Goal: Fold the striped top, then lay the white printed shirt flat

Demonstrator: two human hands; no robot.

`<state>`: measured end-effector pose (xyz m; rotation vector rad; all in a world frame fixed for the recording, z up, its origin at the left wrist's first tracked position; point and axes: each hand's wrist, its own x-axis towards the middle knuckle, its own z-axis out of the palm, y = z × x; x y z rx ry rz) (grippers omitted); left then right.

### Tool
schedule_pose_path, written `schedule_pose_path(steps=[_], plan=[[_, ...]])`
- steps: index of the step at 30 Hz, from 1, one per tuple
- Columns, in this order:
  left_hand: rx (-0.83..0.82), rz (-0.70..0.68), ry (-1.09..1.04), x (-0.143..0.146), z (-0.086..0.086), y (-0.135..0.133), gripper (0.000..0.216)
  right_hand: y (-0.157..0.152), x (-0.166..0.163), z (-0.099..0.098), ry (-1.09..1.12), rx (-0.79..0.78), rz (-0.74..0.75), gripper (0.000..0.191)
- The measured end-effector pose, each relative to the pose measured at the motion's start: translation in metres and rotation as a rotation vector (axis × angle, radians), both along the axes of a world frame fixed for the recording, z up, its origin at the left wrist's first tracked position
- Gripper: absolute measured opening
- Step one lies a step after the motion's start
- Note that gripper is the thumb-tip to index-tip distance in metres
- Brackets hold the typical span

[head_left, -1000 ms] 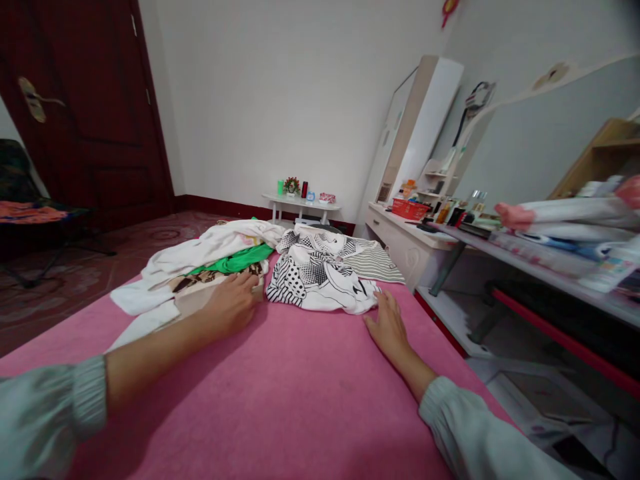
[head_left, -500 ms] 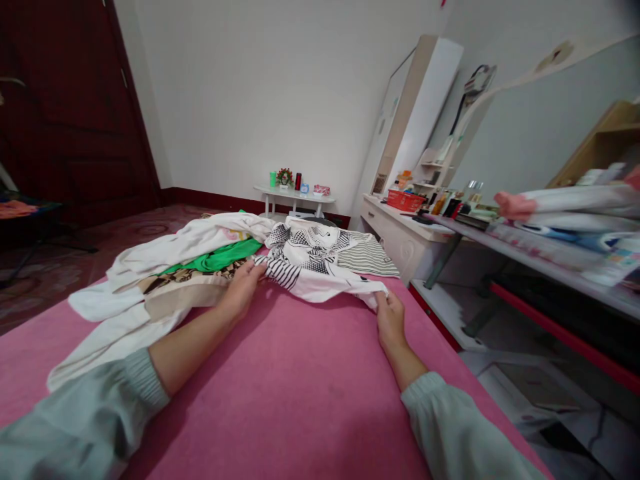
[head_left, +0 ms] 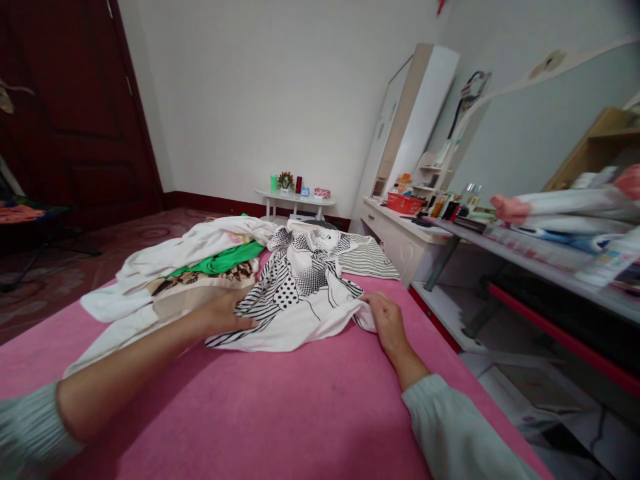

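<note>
Pink bed cover fills the lower frame, bare in front; clothes pile on its far half; the black-and-white patterned shirt lies spread between both hands, its long axis running away from the person toward the far bed edge, hem side nearest; left hand sits at the shirt's near-left corner, palm down, fingers over the hem, looks pinched on the cloth but the grip itself is hidden; right hand at the near-right corner, fingers curled closed on a bunched fold of the same shirt; both hands about equally near, 1 per corner, shirt ahead of and between them. Just left, touching the shirt: white garment, beige printed piece, green cloth, stacked loosely, the left forearm crossing them; striped top just behind on the right, partly under the shirt. Well apart: white dresser, small white table, dark red door. Near bed surface open toward the person.
</note>
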<state>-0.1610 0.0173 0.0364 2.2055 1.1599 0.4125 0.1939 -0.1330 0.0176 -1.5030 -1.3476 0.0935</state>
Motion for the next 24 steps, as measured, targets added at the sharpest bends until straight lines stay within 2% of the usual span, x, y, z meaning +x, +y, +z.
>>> schedule_pose_path(steps=[2, 3, 5, 7, 10, 12, 15, 18, 20, 22, 24], plan=[[0.12, 0.042, 0.055, -0.015, -0.01, -0.005, 0.084, 0.003, 0.007, -0.003, 0.043, 0.098, -0.144, 0.049], [0.171, 0.071, 0.051, -0.021, -0.013, -0.009, 0.084, 0.005, 0.012, -0.006, 0.045, 0.085, -0.228, 0.048], [0.24, 0.072, -0.009, -0.03, -0.015, -0.018, 0.083, 0.01, 0.019, -0.014, -0.024, -0.059, -0.329, 0.051], [0.272, 0.038, -0.083, -0.034, -0.011, -0.027, 0.076, 0.014, 0.021, -0.02, -0.131, -0.218, -0.302, 0.061], [0.217, -0.003, -0.129, -0.036, 0.003, -0.034, 0.05, 0.018, 0.015, -0.014, -0.296, -0.309, -0.131, 0.043], [0.19, -0.007, -0.146, -0.038, 0.018, -0.032, 0.037, 0.015, 0.01, 0.006, -0.361, -0.304, -0.073, 0.033], [0.223, 0.081, -0.198, -0.049, 0.045, -0.027, 0.033, -0.001, 0.007, 0.055, -0.374, -0.203, -0.087, 0.027], [0.224, 0.152, -0.229, -0.068, 0.071, -0.022, 0.037, -0.035, 0.01, 0.109, -0.398, -0.176, -0.092, 0.025], [0.194, 0.156, -0.191, -0.084, 0.082, -0.022, 0.042, -0.065, 0.013, 0.132, -0.41, -0.211, -0.093, 0.024], [0.144, 0.133, -0.1, -0.098, 0.084, -0.024, 0.047, -0.097, 0.015, 0.139, -0.401, -0.285, -0.075, 0.026], [0.095, 0.086, 0.016, -0.109, 0.076, -0.031, 0.047, -0.127, 0.016, 0.126, -0.367, -0.39, -0.04, 0.029]])
